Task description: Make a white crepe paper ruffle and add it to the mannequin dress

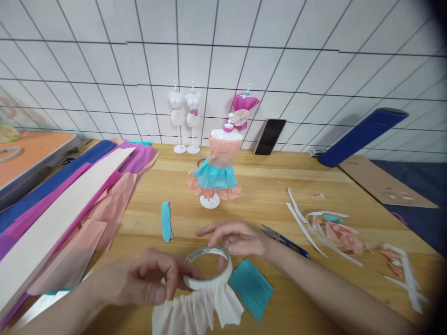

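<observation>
My left hand [146,274] pinches the top edge of a gathered cream paper ruffle [199,311], which hangs toward the front of the table. Between my hands is a roll of white tape [228,265], with the ruffle's upper edge along its near side. My left fingertips reach the roll's left side. My right hand [237,237] is curled at the roll's far right rim, one finger reaching down inside the ring. Just right of the roll lies a teal paper square [253,288]. Blue-handled thread snips [286,241] lie beside my right wrist.
A small dress form [225,153] in a peach and turquoise dress stands ahead. Behind it are a magenta-dressed form [244,107], two white forms [176,104] and a leaning phone [270,136]. Paper sheets [70,204] lie left; scraps [344,235] and a blue case [363,137] are right.
</observation>
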`<state>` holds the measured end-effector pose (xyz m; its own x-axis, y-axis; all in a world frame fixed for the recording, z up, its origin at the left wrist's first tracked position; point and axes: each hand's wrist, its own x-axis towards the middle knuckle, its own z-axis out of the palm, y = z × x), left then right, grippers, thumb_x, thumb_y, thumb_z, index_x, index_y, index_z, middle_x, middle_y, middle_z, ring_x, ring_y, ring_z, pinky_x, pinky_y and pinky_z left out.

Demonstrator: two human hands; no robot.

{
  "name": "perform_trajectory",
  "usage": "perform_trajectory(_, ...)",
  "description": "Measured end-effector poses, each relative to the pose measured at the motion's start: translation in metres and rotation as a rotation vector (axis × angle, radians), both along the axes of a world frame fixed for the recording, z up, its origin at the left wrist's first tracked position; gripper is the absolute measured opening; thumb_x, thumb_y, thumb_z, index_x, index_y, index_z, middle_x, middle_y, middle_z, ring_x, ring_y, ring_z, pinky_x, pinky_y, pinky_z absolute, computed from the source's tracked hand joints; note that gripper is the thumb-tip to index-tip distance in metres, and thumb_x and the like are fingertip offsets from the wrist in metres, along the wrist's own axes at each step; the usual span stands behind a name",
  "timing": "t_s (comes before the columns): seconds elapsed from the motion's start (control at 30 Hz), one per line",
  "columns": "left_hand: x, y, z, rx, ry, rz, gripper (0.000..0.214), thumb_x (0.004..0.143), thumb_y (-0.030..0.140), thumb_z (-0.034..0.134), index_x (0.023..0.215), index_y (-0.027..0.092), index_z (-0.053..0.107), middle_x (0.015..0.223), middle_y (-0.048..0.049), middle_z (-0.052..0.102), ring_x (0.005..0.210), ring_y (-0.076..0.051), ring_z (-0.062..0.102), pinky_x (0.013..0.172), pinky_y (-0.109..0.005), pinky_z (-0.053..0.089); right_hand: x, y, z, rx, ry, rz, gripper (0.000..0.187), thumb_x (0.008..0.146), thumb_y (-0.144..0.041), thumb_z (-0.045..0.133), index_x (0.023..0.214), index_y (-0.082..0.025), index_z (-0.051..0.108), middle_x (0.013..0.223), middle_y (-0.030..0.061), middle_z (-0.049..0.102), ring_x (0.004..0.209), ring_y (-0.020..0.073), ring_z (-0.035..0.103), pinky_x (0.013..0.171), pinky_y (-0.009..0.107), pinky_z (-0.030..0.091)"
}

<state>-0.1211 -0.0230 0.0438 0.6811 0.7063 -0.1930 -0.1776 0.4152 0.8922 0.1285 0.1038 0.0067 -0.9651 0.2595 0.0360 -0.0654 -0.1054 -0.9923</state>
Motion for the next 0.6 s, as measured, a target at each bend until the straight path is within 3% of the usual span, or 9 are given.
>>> perform_trajectory(0.1,0.001,-0.004,0.006,0.04,0.091,-0.083,0.018,0.085,0.031,0.058,0.082,0.016,0.066,0.127,-0.0127,0.055,0.116,-0.03,0.051,0.099,-0.04,0.037,0.003,-0.005,0.011,0.13,-0.054,0.081,0.045,0.085,-0.045,0.054,0.121,-0.02,0.057,0.147,0.0181,0.034,0.065,0.0102,0.069,0.057,0.022,0.049)
perform_trajectory(0.17,0.001,-0.004,0.011,0.082,0.153,-0.137,0.019,0.086,0.033,0.055,0.082,0.017,0.066,0.127,-0.0104,0.056,0.116,-0.029,0.051,0.099,-0.038,0.037,0.008,-0.007,0.02,0.268,-0.078,0.047,0.052,0.086,-0.05,0.049,0.13,-0.022,0.049,0.142,0.0171,0.042,0.062,0.0097,0.068,0.059,0.023,0.05)
perform_trajectory(0.27,-0.001,-0.004,0.019,0.159,0.251,-0.154,0.021,0.088,0.033,0.051,0.083,0.019,0.067,0.127,-0.0086,0.057,0.116,-0.027,0.052,0.099,-0.035,0.038,0.026,-0.006,0.03,0.428,-0.191,-0.153,0.053,0.089,-0.05,0.041,0.132,-0.019,0.047,0.098,0.0095,0.071,0.056,0.0131,0.066,0.056,0.025,0.05)
perform_trajectory(0.3,-0.002,-0.003,0.02,0.18,0.282,-0.144,0.021,0.089,0.032,0.051,0.084,0.02,0.066,0.128,-0.0083,0.056,0.117,-0.027,0.051,0.099,-0.035,0.037,0.036,-0.006,0.03,0.495,-0.251,-0.261,0.048,0.09,-0.048,0.039,0.125,-0.018,0.052,0.081,0.0065,0.072,0.052,0.0141,0.064,0.051,0.025,0.048)
perform_trajectory(0.33,-0.003,-0.002,0.02,0.191,0.303,-0.128,0.02,0.089,0.031,0.05,0.085,0.02,0.066,0.13,-0.0082,0.055,0.118,-0.027,0.05,0.1,-0.035,0.037,0.048,-0.005,0.029,0.63,-0.346,-0.407,0.039,0.09,-0.043,0.041,0.114,-0.017,0.059,0.081,0.0069,0.071,0.055,0.0154,0.064,0.053,0.027,0.048)
perform_trajectory(0.37,-0.004,0.0,0.019,0.191,0.308,-0.111,0.019,0.089,0.031,0.051,0.085,0.02,0.066,0.131,-0.0083,0.054,0.12,-0.027,0.049,0.101,-0.036,0.036,0.061,-0.005,0.026,0.805,-0.445,-0.55,0.032,0.088,-0.038,0.045,0.105,-0.018,0.063,0.084,0.0081,0.07,0.062,0.0184,0.065,0.059,0.031,0.049)
perform_trajectory(0.43,-0.005,0.003,0.015,0.153,0.268,-0.066,0.018,0.088,0.031,0.053,0.083,0.019,0.065,0.132,-0.0098,0.054,0.123,-0.028,0.046,0.102,-0.039,0.034,0.086,-0.004,0.014,1.049,-0.615,-0.696,0.029,0.084,-0.031,0.05,0.109,-0.02,0.061,0.099,0.0108,0.068,0.077,0.0245,0.065,0.069,0.039,0.05)
perform_trajectory(0.5,-0.006,0.007,0.007,0.113,0.199,-0.03,0.02,0.085,0.033,0.057,0.08,0.016,0.065,0.133,-0.0127,0.052,0.126,-0.032,0.043,0.104,-0.043,0.031,0.108,-0.004,-0.002,1.181,-0.67,-0.702,0.029,0.082,-0.03,0.051,0.106,-0.019,0.063,0.106,0.014,0.066,0.095,0.0314,0.062,0.078,0.046,0.049)
perform_trajectory(0.6,-0.007,0.011,-0.008,0.065,0.123,0.032,0.022,0.08,0.036,0.063,0.075,0.014,0.067,0.137,-0.015,0.047,0.126,-0.036,0.042,0.101,-0.047,0.034,0.126,-0.008,-0.024,1.255,-0.729,-0.703,0.03,0.085,-0.03,0.045,0.103,-0.017,0.065,0.093,0.0156,0.064,0.086,0.0316,0.061,0.074,0.046,0.048)
